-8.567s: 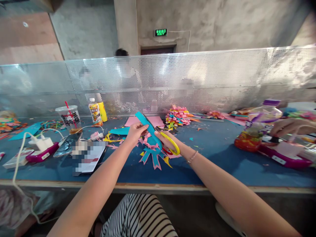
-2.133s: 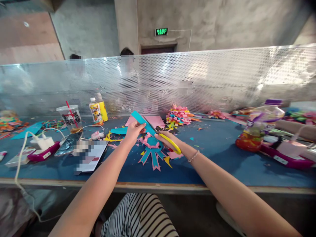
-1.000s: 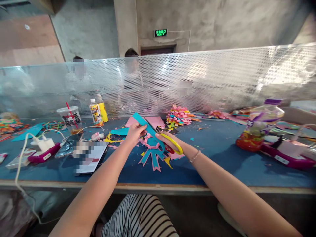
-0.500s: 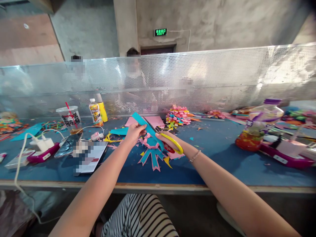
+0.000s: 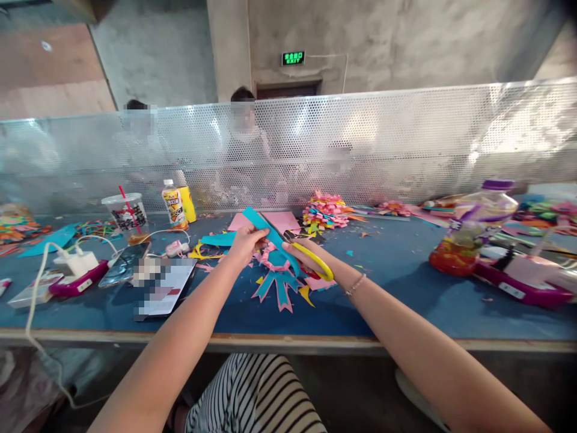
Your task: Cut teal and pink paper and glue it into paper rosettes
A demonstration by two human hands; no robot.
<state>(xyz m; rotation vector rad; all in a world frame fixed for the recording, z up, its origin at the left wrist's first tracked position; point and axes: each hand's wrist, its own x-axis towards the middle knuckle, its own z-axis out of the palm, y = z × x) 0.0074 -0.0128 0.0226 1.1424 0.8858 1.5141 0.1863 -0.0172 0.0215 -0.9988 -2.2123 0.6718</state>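
Note:
My left hand [image 5: 250, 242] is closed on a strip of blue paper [image 5: 253, 217], pinching it between thumb and fingers. In my right hand [image 5: 303, 251] is a pair of scissors [image 5: 325, 266] with yellow and red handles, its blades lying along the blue paper. Part of the paper curls down beside the right hand. Just below both hands, a pink and blue paper rosette [image 5: 282, 287] with notched tails lies on the table; its upper part is partly hidden by the hands.
Pink sheets [image 5: 283, 221] and a pile of paper flowers [image 5: 325, 210] lie behind the hands. To the left are a phone [image 5: 124, 264], a tablet [image 5: 169, 291], a cup [image 5: 126, 218] and a drink bottle [image 5: 174, 207]. A jug [image 5: 471, 231] stands right. People sit beyond a perforated screen [image 5: 406, 150].
Almost nothing differs. The right hand and scissors have shifted very slightly left along the blue paper, while the left hand keeps its grip.

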